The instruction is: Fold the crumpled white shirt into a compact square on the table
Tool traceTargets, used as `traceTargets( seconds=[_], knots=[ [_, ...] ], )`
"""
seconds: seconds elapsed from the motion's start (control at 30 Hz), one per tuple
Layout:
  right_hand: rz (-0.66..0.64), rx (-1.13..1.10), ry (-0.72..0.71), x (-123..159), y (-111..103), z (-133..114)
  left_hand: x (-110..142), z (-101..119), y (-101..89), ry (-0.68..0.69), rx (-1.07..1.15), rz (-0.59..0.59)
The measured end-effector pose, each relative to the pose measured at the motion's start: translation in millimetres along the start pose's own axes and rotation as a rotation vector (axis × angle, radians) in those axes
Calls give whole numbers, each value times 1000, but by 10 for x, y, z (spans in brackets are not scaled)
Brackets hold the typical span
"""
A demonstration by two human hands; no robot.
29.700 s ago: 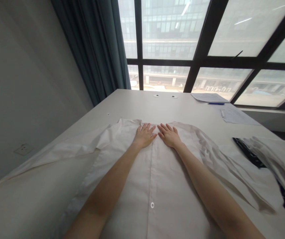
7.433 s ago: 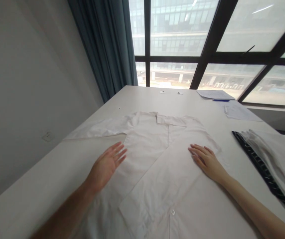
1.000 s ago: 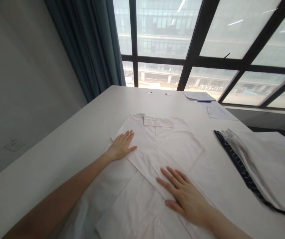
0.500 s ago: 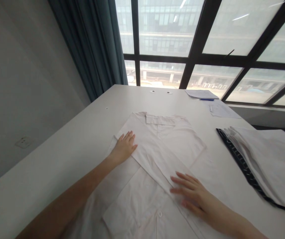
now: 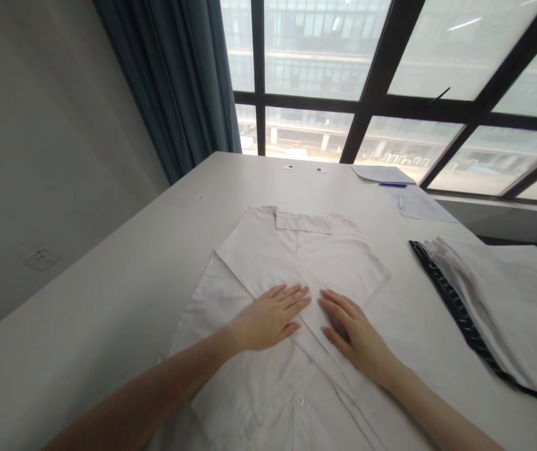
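Observation:
A white button-front shirt (image 5: 259,250) lies spread on the white table (image 5: 122,275), its collar toward the window and its sleeves folded across the front. My left hand (image 5: 271,316) rests flat over the middle of the shirt, fingers stretched out across a folded sleeve. Close by on the right, my right hand (image 5: 355,332) touches the cloth with its fingers slightly bent and apart. A small gap separates the two sets of fingertips. One button shows near the bottom of the shirt. Neither hand grips anything.
To the right lies a stack of folded white cloth (image 5: 507,300) on a black item with white markings (image 5: 456,307). Papers (image 5: 383,174) and a blue pen (image 5: 393,185) sit at the far right corner. A blue curtain (image 5: 179,81) hangs at the left beside the window.
My left hand has slid right and nearer, from the shirt's left shoulder to its middle. My right hand has moved slightly forward on the cloth, so the hands are closer together.

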State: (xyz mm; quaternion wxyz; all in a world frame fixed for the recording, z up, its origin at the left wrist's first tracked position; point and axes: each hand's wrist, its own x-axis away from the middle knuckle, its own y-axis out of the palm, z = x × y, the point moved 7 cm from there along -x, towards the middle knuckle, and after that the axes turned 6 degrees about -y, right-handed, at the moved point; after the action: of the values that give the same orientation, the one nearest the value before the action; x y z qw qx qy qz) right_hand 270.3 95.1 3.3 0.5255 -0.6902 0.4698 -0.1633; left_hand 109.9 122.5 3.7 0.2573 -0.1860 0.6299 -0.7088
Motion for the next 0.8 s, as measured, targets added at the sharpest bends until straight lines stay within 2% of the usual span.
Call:
traceTargets(
  seconds=[0.17,0.37,0.57,0.8],
  knots=[
    [-138,95,-82,8,59,-58,-6,-112,22,-44,-25,33],
    [-227,94,-194,30,102,-176,6,-371,57,-133,-92,48],
    [-253,65,-229,34,94,-229,26,-640,65,-213,-130,70],
    [-273,69,-217,35,108,-223,82,-1083,74,-374,-127,18]
  ],
)
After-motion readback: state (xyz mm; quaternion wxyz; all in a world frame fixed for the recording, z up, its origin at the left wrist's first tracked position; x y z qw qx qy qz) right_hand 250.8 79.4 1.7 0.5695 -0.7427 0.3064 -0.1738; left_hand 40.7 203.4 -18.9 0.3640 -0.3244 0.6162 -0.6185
